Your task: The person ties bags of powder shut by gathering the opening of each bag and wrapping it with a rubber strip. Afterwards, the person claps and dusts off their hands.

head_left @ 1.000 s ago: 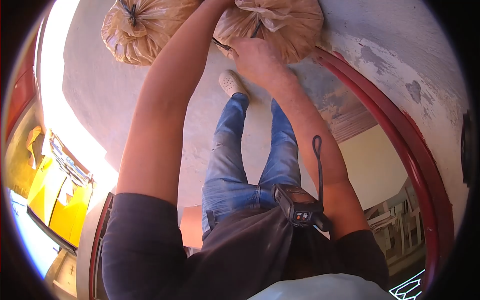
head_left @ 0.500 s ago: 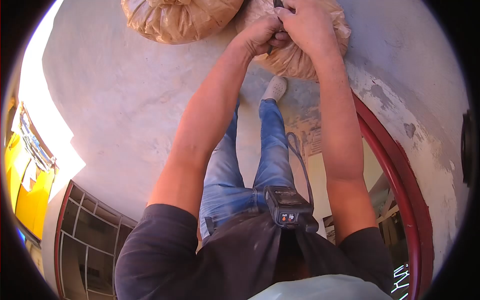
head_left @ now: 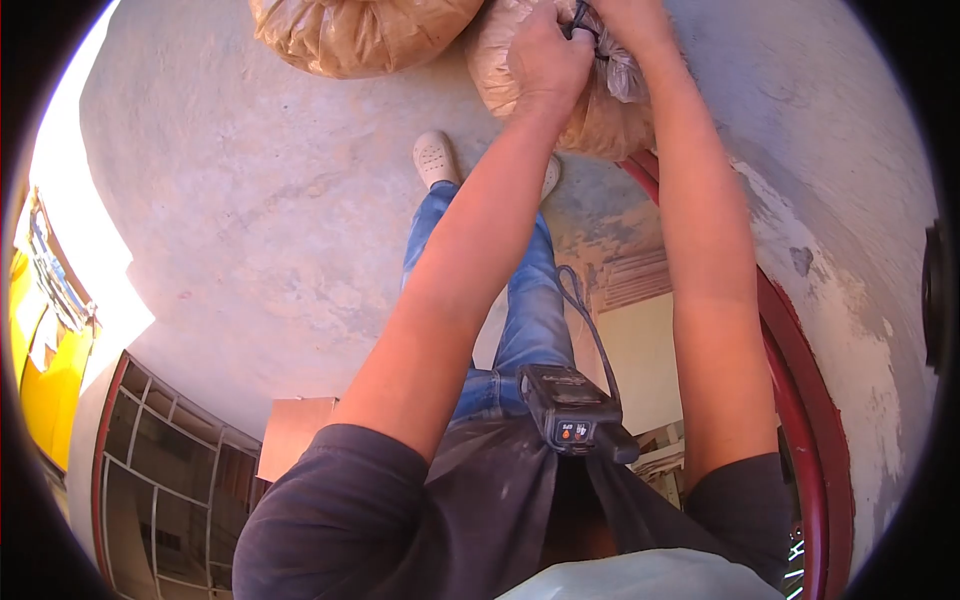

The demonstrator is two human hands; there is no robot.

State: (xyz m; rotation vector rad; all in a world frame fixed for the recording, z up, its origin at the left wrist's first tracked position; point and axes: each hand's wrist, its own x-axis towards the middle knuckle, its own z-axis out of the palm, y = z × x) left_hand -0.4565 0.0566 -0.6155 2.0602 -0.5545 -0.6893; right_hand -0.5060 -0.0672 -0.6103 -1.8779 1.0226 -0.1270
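Observation:
At the top of the head view, a brown plastic bag [head_left: 607,122] stands on the floor, its neck gathered and wound with a dark tie [head_left: 580,22]. My left hand [head_left: 549,58] is closed round one part of the dark tie, at the left of the bag's neck. On the other side of the neck, my right hand [head_left: 636,22] is closed on the tie too, with its fingertips partly cut off by the top edge. A second brown bag [head_left: 365,32] sits just to the left, touched by neither hand.
Under my arms lies the grey concrete floor [head_left: 250,200]. A red frame [head_left: 800,380] curves down the right, beside a wall with peeling paint [head_left: 850,330]. A barred window [head_left: 165,480] is at lower left. A black device [head_left: 570,405] hangs at my chest.
Both hands have moved from the nearer side of the right bag up to its neck, where the tie is now wound. The view has shifted, and both shoes now show.

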